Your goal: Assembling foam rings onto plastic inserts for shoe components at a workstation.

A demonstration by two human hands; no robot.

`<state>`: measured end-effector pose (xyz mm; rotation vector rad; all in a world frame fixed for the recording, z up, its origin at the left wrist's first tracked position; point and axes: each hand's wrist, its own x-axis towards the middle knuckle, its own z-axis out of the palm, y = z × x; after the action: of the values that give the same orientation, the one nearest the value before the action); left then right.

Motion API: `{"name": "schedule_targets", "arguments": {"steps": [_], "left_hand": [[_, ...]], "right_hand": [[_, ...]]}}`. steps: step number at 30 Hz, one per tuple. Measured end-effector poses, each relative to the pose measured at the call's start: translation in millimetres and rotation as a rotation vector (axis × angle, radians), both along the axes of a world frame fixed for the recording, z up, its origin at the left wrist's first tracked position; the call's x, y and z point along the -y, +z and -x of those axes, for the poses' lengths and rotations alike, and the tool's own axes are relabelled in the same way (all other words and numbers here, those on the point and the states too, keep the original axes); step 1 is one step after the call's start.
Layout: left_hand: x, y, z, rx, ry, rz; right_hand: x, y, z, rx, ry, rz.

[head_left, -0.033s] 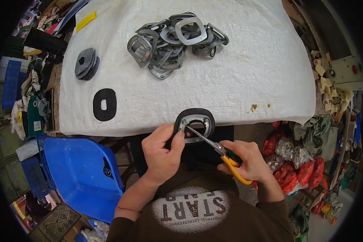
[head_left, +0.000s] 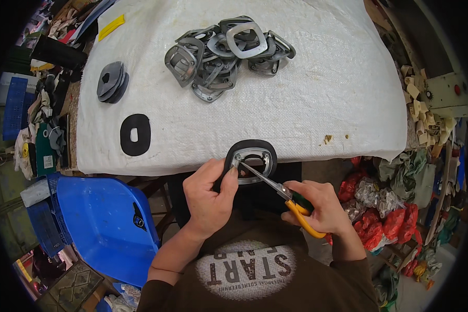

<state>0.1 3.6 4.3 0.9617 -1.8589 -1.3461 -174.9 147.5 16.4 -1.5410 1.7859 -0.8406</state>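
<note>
My left hand (head_left: pixel 209 192) pinches the left side of a metal ring-shaped frame (head_left: pixel 268 158) at the table's front edge. Around that frame runs a black soft-looking rim (head_left: pixel 252 144). From the right, my right hand (head_left: pixel 320 207) is closed round the orange-yellow handles of a pair of scissors (head_left: pixel 268 182). Their pointed tips reach the frame's inner left part, close to my left thumb. Whether the tips touch the metal I cannot tell. A flat black pad (head_left: pixel 142 135) with a slot in its middle lies on the table to the left.
A heap of grey metal frames (head_left: pixel 218 73) lies at the back of the white-covered table (head_left: pixel 307 109). Stacked grey pads (head_left: pixel 109 88) and a yellow strip (head_left: pixel 112 27) are at its left. A blue tub (head_left: pixel 99 223) stands left below; red bags (head_left: pixel 385 226) lie at right.
</note>
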Motion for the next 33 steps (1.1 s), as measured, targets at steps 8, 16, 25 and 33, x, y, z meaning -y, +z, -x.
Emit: {"name": "schedule_targets", "arguments": {"steps": [8,16,25,33], "left_hand": [[5,4,-5,-0.167,0.044,-0.352],[3,12,-2,-0.169,-0.079,-0.391],[3,17,11,-0.025,-0.192,-0.236],[-1,5,7,-0.105,-0.163,-0.295]], "right_hand": [[5,-8,57,-0.193,-0.607,0.113],[3,-5,103,-0.989,-0.523,-0.028],[63,13,-4,0.064,-0.098,0.335],[69,-1,-19,0.211,-0.191,0.346]]}}
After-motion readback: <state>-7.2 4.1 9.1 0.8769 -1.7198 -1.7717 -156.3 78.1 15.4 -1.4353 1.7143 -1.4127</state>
